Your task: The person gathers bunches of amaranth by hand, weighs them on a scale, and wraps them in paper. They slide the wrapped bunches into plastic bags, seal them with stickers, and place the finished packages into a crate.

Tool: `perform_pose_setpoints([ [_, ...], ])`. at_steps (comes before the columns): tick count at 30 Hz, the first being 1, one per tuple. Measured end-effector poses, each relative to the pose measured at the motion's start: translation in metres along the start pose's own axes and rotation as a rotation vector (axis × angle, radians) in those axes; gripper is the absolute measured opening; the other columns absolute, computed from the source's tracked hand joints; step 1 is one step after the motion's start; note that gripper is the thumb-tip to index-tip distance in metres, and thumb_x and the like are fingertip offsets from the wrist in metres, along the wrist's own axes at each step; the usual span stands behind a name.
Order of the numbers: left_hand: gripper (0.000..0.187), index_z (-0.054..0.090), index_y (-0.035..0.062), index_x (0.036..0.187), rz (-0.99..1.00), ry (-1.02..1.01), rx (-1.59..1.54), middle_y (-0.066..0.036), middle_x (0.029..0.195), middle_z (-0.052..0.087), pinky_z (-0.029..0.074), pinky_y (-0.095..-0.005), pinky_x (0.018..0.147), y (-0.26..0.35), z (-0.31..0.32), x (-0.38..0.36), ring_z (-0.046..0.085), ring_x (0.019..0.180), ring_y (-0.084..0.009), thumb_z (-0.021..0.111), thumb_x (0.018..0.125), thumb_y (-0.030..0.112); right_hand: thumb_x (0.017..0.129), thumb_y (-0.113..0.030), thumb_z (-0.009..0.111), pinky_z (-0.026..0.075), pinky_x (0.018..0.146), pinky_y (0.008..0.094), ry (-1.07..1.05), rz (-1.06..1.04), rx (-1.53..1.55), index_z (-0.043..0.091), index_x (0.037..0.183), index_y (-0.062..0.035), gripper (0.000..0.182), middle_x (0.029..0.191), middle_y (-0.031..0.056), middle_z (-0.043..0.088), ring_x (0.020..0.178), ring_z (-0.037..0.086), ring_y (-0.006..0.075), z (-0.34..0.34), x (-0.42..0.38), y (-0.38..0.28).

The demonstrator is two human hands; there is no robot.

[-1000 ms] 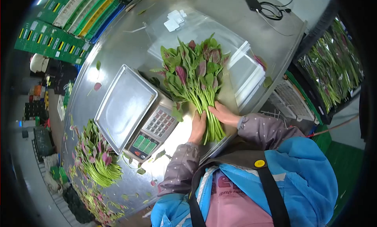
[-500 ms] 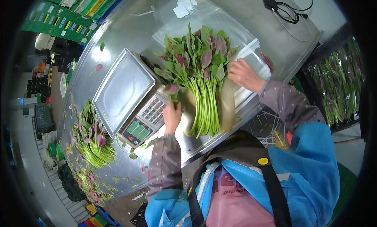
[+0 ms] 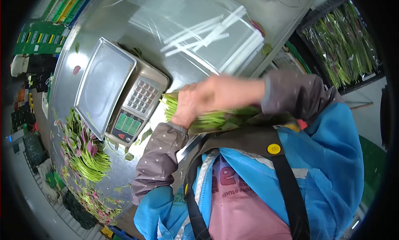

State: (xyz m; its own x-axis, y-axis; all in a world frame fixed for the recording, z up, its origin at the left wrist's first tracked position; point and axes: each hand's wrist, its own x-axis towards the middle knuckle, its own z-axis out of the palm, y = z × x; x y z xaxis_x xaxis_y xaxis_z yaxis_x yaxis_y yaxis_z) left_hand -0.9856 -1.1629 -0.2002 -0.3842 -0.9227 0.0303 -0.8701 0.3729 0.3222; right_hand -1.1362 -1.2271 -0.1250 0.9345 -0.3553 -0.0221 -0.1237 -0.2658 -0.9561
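A bunch of amaranth greens (image 3: 212, 120) lies on its side at the table's front edge, close against the apron. Its cut stem ends point left, and its leaves, partly hidden, point right. My left hand (image 3: 185, 105) is wrapped round the bunch near the stem ends. Across the top of the bunch passes my right hand (image 3: 218, 92), smeared by motion, right beside the left. Its fingers cannot be made out. Left of my hands stands a scale (image 3: 139, 98) with a bare metal pan (image 3: 106, 86).
Clear plastic bags (image 3: 208, 32) with white edges lie on the metal table (image 3: 166, 76) behind my hands. Another bunch of greens (image 3: 85, 152) and loose trimmings (image 3: 93, 200) are at the left. A crate of wrapped greens (image 3: 343, 42) stands at the right.
The bunch has gone from upright-pointing on the bags to sideways near my body. My left hand has closed round its stems, and my right hand has swung inward to meet it. The view has shifted.
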Motion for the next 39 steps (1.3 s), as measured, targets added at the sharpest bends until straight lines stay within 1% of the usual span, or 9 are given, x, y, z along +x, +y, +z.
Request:
perform_pose_setpoints([
  [7, 0.045, 0.053, 0.004, 0.107, 0.013, 0.183, -0.043, -0.011, 0.097, 0.056, 0.043, -0.0349, 0.077, 0.023, -0.056, -0.032, 0.054, 0.091, -0.027, 0.06, 0.063, 0.005, 0.082, -0.036, 0.052, 0.042, 0.081, 0.0338, -0.322, 0.336, -0.027, 0.044, 0.118, -0.0035, 0.049, 0.111, 0.0166, 0.051, 0.095, 0.053, 0.0205, -0.022, -0.027, 0.114],
  [9, 0.05, 0.048, 0.0024, 0.114, 0.003, -0.089, -0.362, -0.012, 0.104, 0.053, 0.038, -0.0373, 0.083, 0.034, -0.064, -0.061, 0.048, 0.103, -0.0269, 0.061, 0.065, 0.009, 0.08, -0.032, 0.057, 0.042, 0.086, 0.0354, -0.251, 0.277, 0.102, 0.022, 0.133, -0.0058, 0.069, 0.126, 0.0171, 0.037, 0.105, 0.049, 0.0226, -0.017, -0.039, 0.11],
  [12, 0.026, 0.056, 0.0051, 0.092, 0.15, -0.089, -0.021, -0.007, 0.085, 0.052, 0.039, -0.0353, 0.076, 0.035, -0.029, -0.08, 0.05, 0.089, -0.0217, 0.056, 0.067, 0.012, 0.078, -0.035, 0.058, 0.04, 0.087, 0.0377, -0.232, 0.458, -0.252, 0.021, 0.133, -0.0092, 0.071, 0.119, 0.0207, 0.042, 0.108, 0.046, 0.0298, -0.01, -0.045, 0.056],
  [17, 0.015, 0.055, 0.0079, 0.078, 0.176, 0.022, -0.004, -0.003, 0.073, 0.049, 0.037, -0.0336, 0.066, 0.028, -0.026, -0.053, 0.05, 0.077, -0.0194, 0.056, 0.064, 0.013, 0.074, -0.034, 0.063, 0.048, 0.062, 0.0447, -0.064, 0.147, -0.923, 0.027, 0.133, -0.0122, 0.072, 0.113, 0.0186, 0.041, 0.088, 0.052, 0.0337, 0.029, -0.065, 0.061],
  [23, 0.016, 0.057, 0.0088, 0.08, 0.149, 0.041, -0.155, -0.004, 0.073, 0.052, 0.035, -0.0334, 0.064, 0.011, -0.037, -0.001, 0.05, 0.073, -0.0212, 0.063, 0.067, 0.017, 0.077, -0.046, 0.055, 0.031, 0.095, 0.0466, -0.267, 0.449, -0.18, 0.007, 0.135, -0.0025, 0.087, 0.129, 0.0286, 0.024, 0.112, 0.035, 0.0479, 0.002, -0.065, 0.059],
  [27, 0.016, 0.058, 0.0089, 0.082, 0.342, 0.161, -0.161, -0.006, 0.075, 0.053, 0.035, -0.0331, 0.068, -0.007, -0.037, 0.065, 0.049, 0.076, -0.0222, 0.063, 0.067, 0.014, 0.069, -0.034, 0.066, 0.03, 0.098, 0.0368, -0.138, 0.543, -0.198, 0.009, 0.133, 0.0018, 0.093, 0.129, 0.0284, 0.027, 0.117, 0.035, 0.0403, -0.025, -0.08, 0.049],
  [30, 0.015, 0.061, 0.0017, 0.083, 0.169, 0.435, -0.259, -0.013, 0.079, 0.058, 0.045, -0.0387, 0.065, -0.082, -0.022, 0.132, 0.056, 0.074, -0.033, 0.057, 0.069, 0.001, 0.066, -0.026, 0.068, 0.031, 0.097, 0.0341, 0.089, 0.434, -0.167, 0.012, 0.133, 0.0022, 0.092, 0.13, 0.0258, 0.029, 0.118, 0.036, 0.0354, -0.039, -0.108, 0.07],
  [32, 0.015, 0.062, 0.0035, 0.086, -0.183, 0.229, -0.14, -0.016, 0.083, 0.058, 0.045, -0.0374, 0.069, -0.114, -0.019, 0.156, 0.056, 0.08, -0.0312, 0.054, 0.074, 0.002, 0.066, -0.021, 0.068, 0.031, 0.098, 0.0352, 0.23, 0.48, -0.084, 0.014, 0.133, 0.002, 0.089, 0.131, 0.0237, 0.029, 0.119, 0.036, 0.0348, -0.045, -0.129, 0.06],
  [39, 0.04, 0.044, 0.0096, 0.106, -0.09, -0.146, 0.407, -0.01, 0.097, 0.049, 0.047, -0.0418, 0.071, -0.142, 0.029, 0.193, 0.051, 0.093, -0.031, 0.057, 0.069, 0.004, 0.064, -0.019, 0.071, 0.032, 0.097, 0.0368, 0.368, 0.473, -0.185, 0.017, 0.132, 0.0006, 0.089, 0.127, 0.0231, 0.033, 0.119, 0.034, 0.0353, -0.034, -0.159, 0.068],
])
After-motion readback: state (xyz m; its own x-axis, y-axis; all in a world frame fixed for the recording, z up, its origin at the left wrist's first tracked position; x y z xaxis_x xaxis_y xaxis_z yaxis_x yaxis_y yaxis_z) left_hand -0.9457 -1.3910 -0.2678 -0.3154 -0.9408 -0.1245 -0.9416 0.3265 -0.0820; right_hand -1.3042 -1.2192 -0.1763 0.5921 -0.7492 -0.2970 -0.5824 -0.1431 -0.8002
